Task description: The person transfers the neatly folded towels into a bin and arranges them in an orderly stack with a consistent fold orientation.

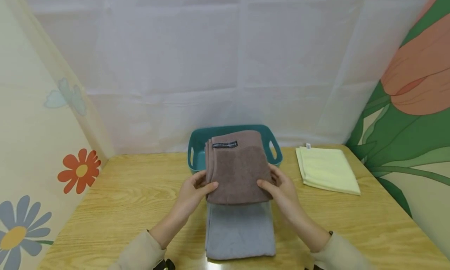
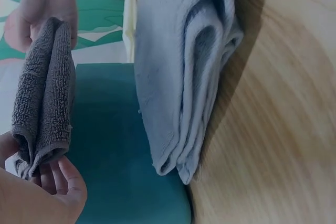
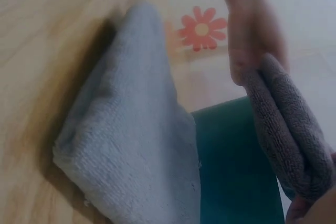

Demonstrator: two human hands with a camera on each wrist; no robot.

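Observation:
A folded brown towel [image 1: 239, 168] with a dark label strip hangs between my two hands, raised in front of the teal basket [image 1: 200, 139]. My left hand [image 1: 193, 194] pinches its left edge, thumb on the near face. At the opposite edge my right hand [image 1: 283, 190] grips it the same way. In the left wrist view the brown towel [image 2: 44, 98] shows its thick folded layers. Below it on the table lies a folded grey-blue towel [image 1: 240, 233], its stacked folds plain in the left wrist view. The basket's inside is partly hidden behind the brown towel.
A folded pale yellow towel [image 1: 328, 170] with a small white tag lies on the right of the wooden table [image 1: 140, 184]. A white cloth [image 1: 175, 67] hangs behind the basket. Flower-painted walls stand on both sides.

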